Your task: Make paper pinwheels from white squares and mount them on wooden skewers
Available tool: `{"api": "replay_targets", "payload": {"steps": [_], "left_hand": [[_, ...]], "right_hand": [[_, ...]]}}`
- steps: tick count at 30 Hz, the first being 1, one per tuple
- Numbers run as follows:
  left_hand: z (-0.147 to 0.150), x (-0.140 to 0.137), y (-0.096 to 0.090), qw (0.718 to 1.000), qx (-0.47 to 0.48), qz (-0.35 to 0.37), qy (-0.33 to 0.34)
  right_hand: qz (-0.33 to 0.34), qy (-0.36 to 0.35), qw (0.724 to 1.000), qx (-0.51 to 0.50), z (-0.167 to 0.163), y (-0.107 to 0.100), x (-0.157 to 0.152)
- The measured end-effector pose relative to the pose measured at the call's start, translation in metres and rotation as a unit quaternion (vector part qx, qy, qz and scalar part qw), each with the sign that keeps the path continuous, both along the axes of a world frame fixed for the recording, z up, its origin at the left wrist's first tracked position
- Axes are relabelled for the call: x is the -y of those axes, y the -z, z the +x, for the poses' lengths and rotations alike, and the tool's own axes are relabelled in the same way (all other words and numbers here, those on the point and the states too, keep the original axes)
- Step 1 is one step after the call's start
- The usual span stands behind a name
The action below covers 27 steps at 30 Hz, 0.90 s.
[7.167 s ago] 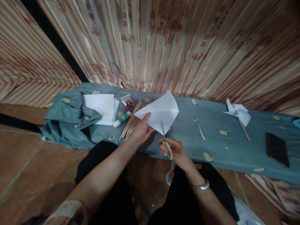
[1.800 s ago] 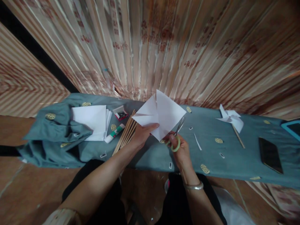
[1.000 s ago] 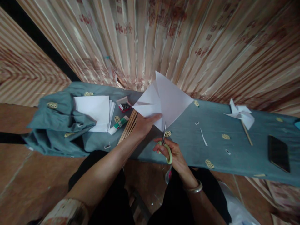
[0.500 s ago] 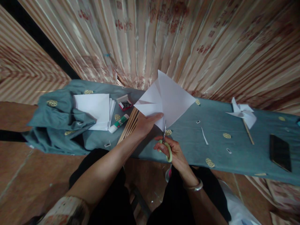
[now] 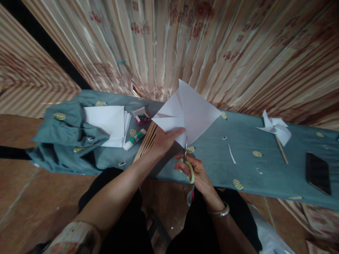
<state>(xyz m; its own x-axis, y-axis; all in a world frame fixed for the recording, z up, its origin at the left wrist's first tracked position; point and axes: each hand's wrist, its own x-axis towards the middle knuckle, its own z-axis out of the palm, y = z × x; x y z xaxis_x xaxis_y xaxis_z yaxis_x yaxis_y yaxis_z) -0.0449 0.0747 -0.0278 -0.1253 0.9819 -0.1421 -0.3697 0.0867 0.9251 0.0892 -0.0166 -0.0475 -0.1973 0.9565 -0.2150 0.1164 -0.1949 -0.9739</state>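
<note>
A white square of paper (image 5: 197,109), creased and with a slit on its left side, is held up over the table with one corner pointing toward me. My left hand (image 5: 164,140) grips its lower left part, the thumb lying on top and the other fingers hidden beneath. My right hand (image 5: 194,169) is closed round the light green handles of a pair of scissors (image 5: 190,173). The scissors' blades point away from me and meet the paper's near corner. Under my left hand lies a bundle of thin wooden sticks (image 5: 145,143).
Left on the cloth-covered table (image 5: 212,169) are stacked white paper (image 5: 106,123), a small box of dark bits (image 5: 141,116) and a glue stick (image 5: 134,139). To the right lie a paper strip (image 5: 231,153), a paper pinwheel (image 5: 277,128) on a stick and a phone (image 5: 317,173). A curtain (image 5: 169,46) hangs behind.
Hardly anything differs. Both hands, the paper and the scissors keep their places, and the view has shifted very slightly.
</note>
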Motion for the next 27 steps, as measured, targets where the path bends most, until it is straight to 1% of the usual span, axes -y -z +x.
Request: {"api": "replay_targets", "payload": {"steps": [10, 15, 23, 27], "left_hand": [[-0.001, 0.0, 0.0, 1.0, 0.002, 0.015, 0.002], [-0.001, 0.0, -0.003, 1.0, -0.001, 0.007, 0.002], [-0.003, 0.001, -0.01, 1.0, -0.012, 0.014, 0.008], [-0.003, 0.0, -0.009, 1.0, -0.008, 0.01, 0.008]], "right_hand": [[0.001, 0.007, 1.0, -0.012, -0.001, 0.0, 0.0], [0.002, 0.009, 1.0, -0.007, -0.001, 0.001, 0.0], [-0.01, 0.018, 0.999, -0.029, -0.003, 0.005, 0.002], [-0.027, 0.034, 0.998, -0.04, -0.005, 0.003, 0.001]]}}
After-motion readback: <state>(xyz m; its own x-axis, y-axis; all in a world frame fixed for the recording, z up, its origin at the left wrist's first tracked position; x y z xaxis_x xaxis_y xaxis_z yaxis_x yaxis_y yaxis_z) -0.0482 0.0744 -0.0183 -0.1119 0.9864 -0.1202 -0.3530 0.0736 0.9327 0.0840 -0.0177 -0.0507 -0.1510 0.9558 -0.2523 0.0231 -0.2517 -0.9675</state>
